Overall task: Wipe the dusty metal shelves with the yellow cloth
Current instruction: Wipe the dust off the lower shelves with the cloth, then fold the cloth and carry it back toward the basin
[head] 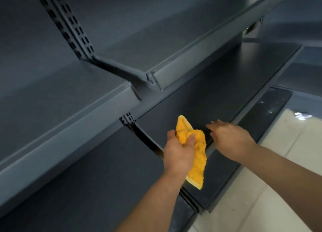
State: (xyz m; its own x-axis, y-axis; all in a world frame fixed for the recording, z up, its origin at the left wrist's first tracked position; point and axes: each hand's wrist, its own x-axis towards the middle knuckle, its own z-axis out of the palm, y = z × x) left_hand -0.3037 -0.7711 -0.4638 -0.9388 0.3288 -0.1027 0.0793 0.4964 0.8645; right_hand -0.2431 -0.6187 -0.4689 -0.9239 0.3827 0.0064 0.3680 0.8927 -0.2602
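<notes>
My left hand (179,151) grips a crumpled yellow cloth (196,155) above the front left corner of a dark grey metal shelf (209,99). One end of the cloth sticks up past my fingers and the other hangs down below my wrist. Just right of the cloth, my right hand (230,137) has its fingers straight and its palm down, over the same shelf near its front edge. Whether that palm touches the shelf is unclear.
Two higher grey shelves (69,120) (200,46) jut out above and to the left, held by a slotted black upright (68,24) and brackets. A base shelf (217,176) lies below. Pale tiled floor (271,179) lies on the right.
</notes>
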